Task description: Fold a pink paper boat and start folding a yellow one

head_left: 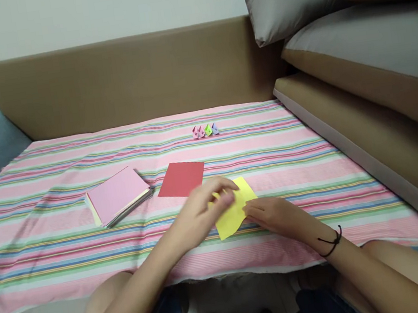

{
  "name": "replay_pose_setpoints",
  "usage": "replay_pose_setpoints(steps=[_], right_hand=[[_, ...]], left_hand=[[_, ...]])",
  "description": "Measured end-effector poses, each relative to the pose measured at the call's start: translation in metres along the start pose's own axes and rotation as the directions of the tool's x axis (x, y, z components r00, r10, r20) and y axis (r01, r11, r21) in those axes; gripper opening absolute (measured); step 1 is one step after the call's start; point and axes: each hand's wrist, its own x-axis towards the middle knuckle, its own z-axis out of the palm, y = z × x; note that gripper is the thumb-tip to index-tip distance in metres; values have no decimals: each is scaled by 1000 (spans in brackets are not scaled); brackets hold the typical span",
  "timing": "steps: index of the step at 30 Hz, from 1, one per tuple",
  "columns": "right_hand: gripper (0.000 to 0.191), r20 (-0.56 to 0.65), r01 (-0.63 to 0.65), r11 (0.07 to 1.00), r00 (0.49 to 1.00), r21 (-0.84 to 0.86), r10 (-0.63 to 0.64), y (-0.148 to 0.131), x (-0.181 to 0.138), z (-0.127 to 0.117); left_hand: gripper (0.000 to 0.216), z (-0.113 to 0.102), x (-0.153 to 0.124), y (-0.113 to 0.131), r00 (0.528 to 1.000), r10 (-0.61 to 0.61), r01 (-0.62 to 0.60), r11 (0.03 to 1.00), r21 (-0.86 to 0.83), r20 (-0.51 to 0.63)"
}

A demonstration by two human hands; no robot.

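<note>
A yellow sheet of paper (pixel 230 222) lies on the striped cloth in front of me, turned at an angle. My left hand (pixel 203 210) hovers over its left part, thumb and fingers apart and slightly blurred, with nothing visible between them. The fingers of my right hand (pixel 274 214) are pressed together on the sheet's right edge, holding it; the thumb is mostly hidden. Just beyond my left hand, a red sheet of paper (pixel 181 177) lies flat, its near right corner covered by that hand.
A stack of coloured paper (pixel 118 192), pink on top, sits to the left. Several small folded paper pieces (pixel 205 130) stand in a row farther back. Cushions (pixel 368 46) are piled along the right side, and a brown backrest (pixel 136 81) borders the striped cloth (pixel 70 248).
</note>
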Motion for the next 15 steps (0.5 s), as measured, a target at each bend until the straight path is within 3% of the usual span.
replay_pose_setpoints(steps=[2, 3, 5, 7, 10, 12, 15], right_hand=[[29, -9, -11, 1000, 1000, -30, 11, -2, -2, -6], [29, -25, -13, 1000, 1000, -10, 13, -2, -5, -8], [28, -68, -40, 996, 997, 76, 46, -2, -11, -14], [25, -90, -107, 977, 988, 186, 125, -3, -16, -18], [19, -111, -221, 886, 951, 408, 288, -7, -18, -24], [14, -108, -277, 751, 901, 599, 419, -11, -17, -27], [40, -51, -322, 534, 820, 782, 570, -16, -13, -30]], left_hand=[[46, 5, 2, -15, 970, -62, 57, 998, 31, 233], [63, 8, 1, -23, 938, -109, 96, 994, 53, 330], [90, 13, -3, -38, 911, -140, 132, 990, 49, 387], [85, 20, -7, -50, 937, -143, 136, 990, 42, 319], [30, 31, -8, -58, 989, -93, 89, 995, 34, 115], [15, 36, -5, -58, 997, -74, 75, 997, -37, 18], [15, 39, -3, -52, 978, -191, 176, 970, -167, -81]])
